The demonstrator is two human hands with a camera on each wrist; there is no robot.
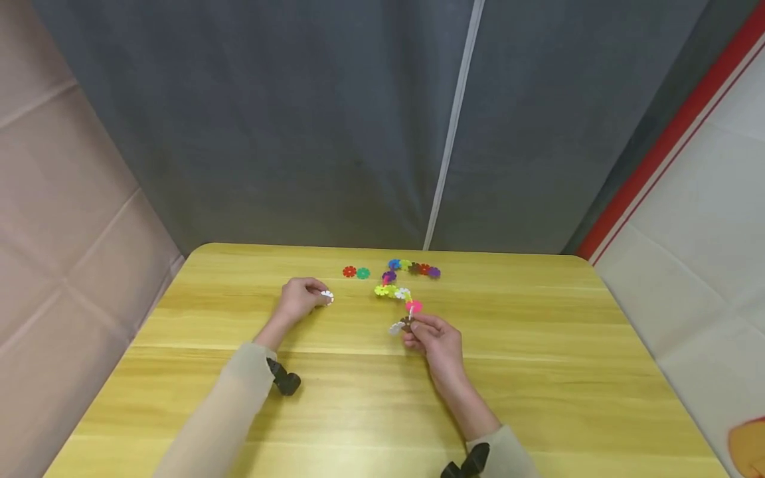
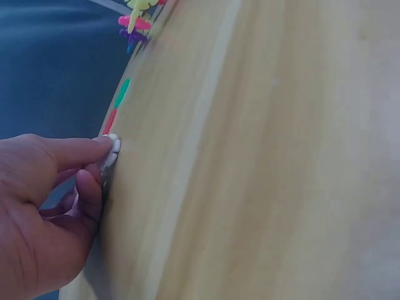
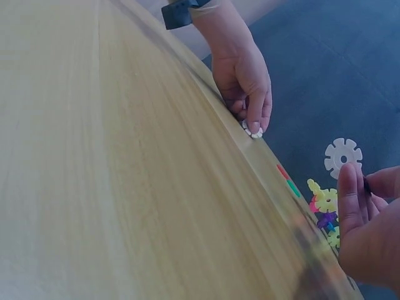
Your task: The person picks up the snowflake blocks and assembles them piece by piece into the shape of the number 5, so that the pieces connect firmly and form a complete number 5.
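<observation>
The table [image 1: 538, 372] is surfaced in pale yellow wood-grain, smooth with a slight sheen. The discs [image 1: 399, 290] are moulded in coloured plastic, smooth and glossy; the white disc [image 3: 343, 156] is finished the same. The backdrop [image 1: 299, 133] is formed of grey matt cloth. The sleeves [image 1: 233, 411] are made of beige knitted fabric, soft and matt.

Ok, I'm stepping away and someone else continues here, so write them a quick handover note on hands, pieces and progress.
Left hand pinches a loose white disc on the table.
Right hand grips the near end of the joined chain, at a white end piece.
Red disc and green disc lie loose at the far edge.
Done: a chain of many discs is joined. Left: white, red and green discs are unattached.
</observation>
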